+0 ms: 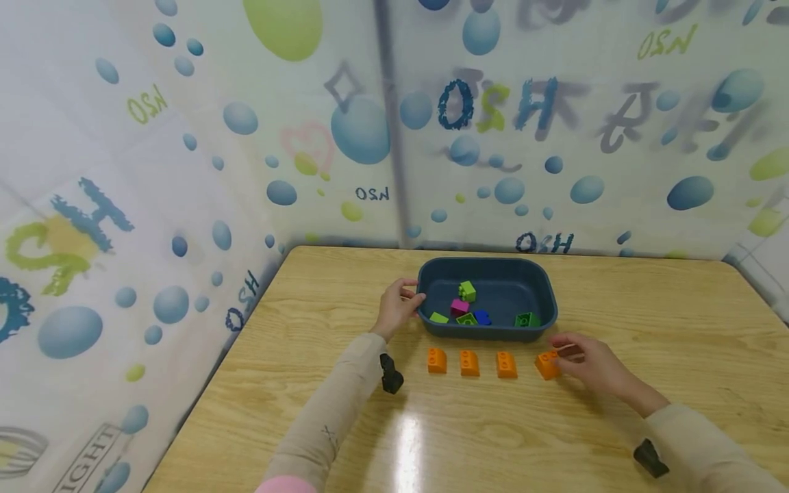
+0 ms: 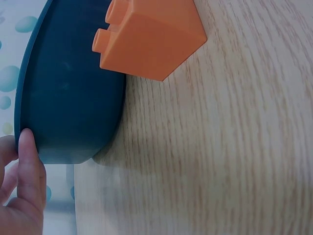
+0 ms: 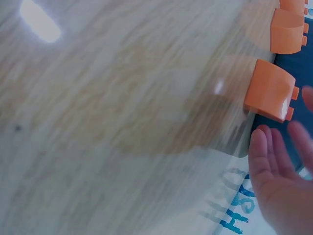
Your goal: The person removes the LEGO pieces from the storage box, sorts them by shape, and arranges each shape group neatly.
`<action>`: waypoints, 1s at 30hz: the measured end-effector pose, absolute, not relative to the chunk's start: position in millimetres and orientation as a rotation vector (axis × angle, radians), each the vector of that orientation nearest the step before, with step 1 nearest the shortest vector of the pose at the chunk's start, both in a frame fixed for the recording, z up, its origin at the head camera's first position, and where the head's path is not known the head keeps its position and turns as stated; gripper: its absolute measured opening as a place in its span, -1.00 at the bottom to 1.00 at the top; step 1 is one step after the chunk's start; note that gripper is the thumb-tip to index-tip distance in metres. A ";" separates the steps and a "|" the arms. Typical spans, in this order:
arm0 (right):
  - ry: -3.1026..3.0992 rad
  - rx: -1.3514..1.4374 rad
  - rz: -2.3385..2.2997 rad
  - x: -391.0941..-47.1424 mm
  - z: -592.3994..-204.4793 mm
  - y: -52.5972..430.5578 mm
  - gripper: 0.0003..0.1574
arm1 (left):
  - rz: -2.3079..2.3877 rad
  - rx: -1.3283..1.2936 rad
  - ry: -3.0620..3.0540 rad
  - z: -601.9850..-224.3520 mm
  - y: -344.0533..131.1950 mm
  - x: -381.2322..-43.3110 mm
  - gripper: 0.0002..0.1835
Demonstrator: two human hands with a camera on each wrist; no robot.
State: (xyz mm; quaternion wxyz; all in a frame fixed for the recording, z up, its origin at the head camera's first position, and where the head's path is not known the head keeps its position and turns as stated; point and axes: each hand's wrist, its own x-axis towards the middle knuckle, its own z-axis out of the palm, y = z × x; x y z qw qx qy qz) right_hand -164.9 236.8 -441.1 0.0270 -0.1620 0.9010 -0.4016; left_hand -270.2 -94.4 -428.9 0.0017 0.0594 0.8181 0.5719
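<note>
At the left end of a dark blue bin (image 1: 487, 333) my left hand (image 1: 396, 307) grips the rim; the left wrist view shows fingers (image 2: 30, 169) against the bin's wall. Several orange toy bricks (image 1: 469, 363) stand in a row along its front side. My right hand (image 1: 592, 366) is beside the rightmost orange brick (image 1: 546, 365), which sits slightly turned. From the right wrist, a small gap shows between the loosely bent fingers (image 3: 259, 147) and that brick (image 3: 269, 90). Another orange brick (image 2: 154, 39) looms large in the left wrist view.
Inside the bin lie a light green brick (image 1: 467, 292), a magenta one (image 1: 459, 307), a blue one (image 1: 482, 318) and dark green pieces (image 1: 524, 320). The wooden table (image 1: 345, 281) meets a patterned curtain (image 1: 320, 205) behind and at the left.
</note>
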 end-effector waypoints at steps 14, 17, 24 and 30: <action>2.771 -0.509 -1.175 -166.3 -448.5 230.5 -0.49 | 1.779 0.144 2.562 -428.0 -92.2 -270.8 -0.61; 2.714 -0.583 -1.219 -166.6 -448.7 230.0 -0.47 | 1.777 0.144 2.567 -427.4 -92.1 -270.7 -0.61; 2.641 -0.621 -1.268 -167.0 -449.2 228.7 -0.47 | 1.781 0.140 2.562 -426.9 -92.2 -270.1 -0.61; 2.631 -0.611 -1.283 -167.3 -451.0 227.5 -0.48 | 1.777 0.145 2.566 -427.0 -92.9 -269.5 -0.61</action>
